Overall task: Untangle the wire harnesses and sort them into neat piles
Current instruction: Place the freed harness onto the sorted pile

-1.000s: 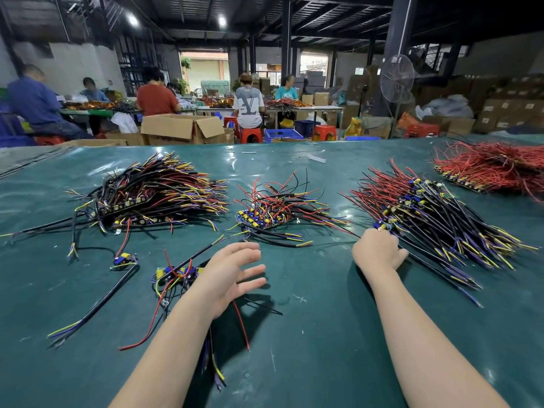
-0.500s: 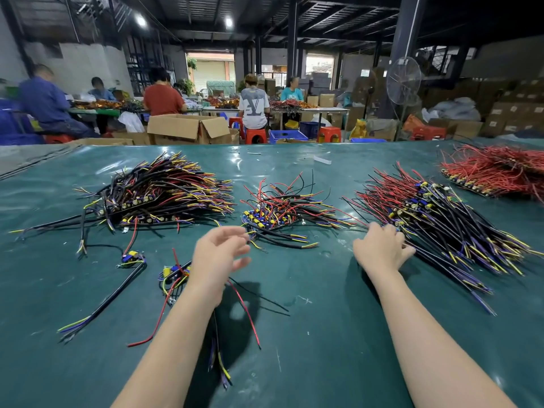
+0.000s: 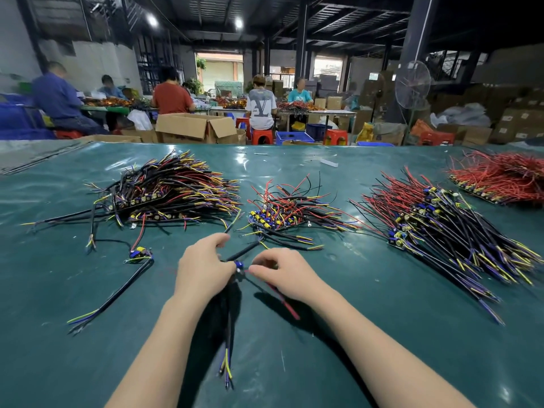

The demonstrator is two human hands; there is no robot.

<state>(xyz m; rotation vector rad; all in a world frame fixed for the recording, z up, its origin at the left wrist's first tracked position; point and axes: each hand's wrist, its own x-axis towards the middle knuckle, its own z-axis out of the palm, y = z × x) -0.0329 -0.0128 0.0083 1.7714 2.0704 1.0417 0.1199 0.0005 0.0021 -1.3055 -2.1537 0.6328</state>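
My left hand (image 3: pixel 203 267) and my right hand (image 3: pixel 284 272) meet above the green table (image 3: pixel 382 334) and both pinch one small tangle of wire harnesses (image 3: pixel 240 267) with a blue part between them. Black cables hang from it toward me, ending in yellow and purple tips (image 3: pixel 226 369); a red wire (image 3: pixel 284 303) trails under my right hand. A single harness (image 3: pixel 138 254) lies to the left. Sorted piles lie beyond: a black-and-yellow pile (image 3: pixel 176 189), a small red-and-black pile (image 3: pixel 288 210), a large pile (image 3: pixel 441 225) and a red pile (image 3: pixel 506 178).
Behind the table's far edge stand open cardboard boxes (image 3: pixel 194 128), red stools (image 3: pixel 262 136), blue crates (image 3: pixel 294 138) and a standing fan (image 3: pixel 412 86). Several people sit at other tables in the background.
My left hand has picked the tangle up off the table. My right hand left the large pile and came in to the middle to pinch the same tangle.
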